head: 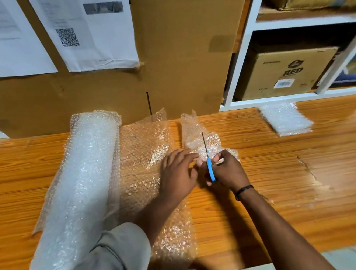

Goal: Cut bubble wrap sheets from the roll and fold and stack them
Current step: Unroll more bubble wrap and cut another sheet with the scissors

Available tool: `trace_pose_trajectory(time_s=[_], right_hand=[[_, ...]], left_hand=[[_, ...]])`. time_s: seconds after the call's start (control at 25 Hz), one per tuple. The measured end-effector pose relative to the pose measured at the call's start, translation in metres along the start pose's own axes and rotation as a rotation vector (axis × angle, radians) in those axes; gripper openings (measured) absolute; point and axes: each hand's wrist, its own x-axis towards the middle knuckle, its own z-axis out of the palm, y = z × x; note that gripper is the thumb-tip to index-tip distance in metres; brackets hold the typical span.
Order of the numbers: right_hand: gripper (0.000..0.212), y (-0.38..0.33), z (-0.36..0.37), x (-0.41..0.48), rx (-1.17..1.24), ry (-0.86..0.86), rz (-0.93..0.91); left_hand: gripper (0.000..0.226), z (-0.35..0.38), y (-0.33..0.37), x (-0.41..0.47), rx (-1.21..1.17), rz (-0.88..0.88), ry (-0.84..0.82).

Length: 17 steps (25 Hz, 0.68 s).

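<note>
Head view: one roll (pixel 84 178), one pair of scissors (pixel 210 167), one folded stack (pixel 286 119).

left hand (pixel 178 172) flat, fingers straight, right hand (pixel 228 170) gripping scissors (pixel 209 164)

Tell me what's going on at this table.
A person is cutting bubble wrap. The right hand grips blue scissors, blades pointing away over a crumpled piece of wrap. The left hand rests on the sheet unrolled from the roll on the left. Whether the piece is fully cut free cannot be told. A stack of folded sheets lies further right on the table.
</note>
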Motion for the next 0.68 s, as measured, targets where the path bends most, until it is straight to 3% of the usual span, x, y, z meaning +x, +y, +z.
trace_pose_trajectory(time_s=[0.16,0.24,0.4,0.52,0.68], right_hand=[[0.05,0.019,-0.013,-0.008,0.065,-0.087,0.007],[0.046,0.023,-0.019,-0.014,0.091,-0.114,0.012],[0.037,0.033,-0.044,-0.024,0.094,0.012,-0.01],[0.029,0.049,-0.07,-0.023,-0.132,0.238,-0.111],[0.016,0.059,-0.093,-0.028,-0.481,0.325,-0.097]], left_hand=[[0.068,0.011,0.013,-0.008,0.058,-0.022,-0.23],[0.067,0.015,0.011,-0.004,0.125,-0.042,-0.304],[0.056,0.022,0.002,-0.002,0.175,-0.024,-0.28],[0.055,0.025,0.002,-0.003,0.149,-0.036,-0.258],[0.058,0.022,0.009,-0.002,0.134,-0.065,-0.238]])
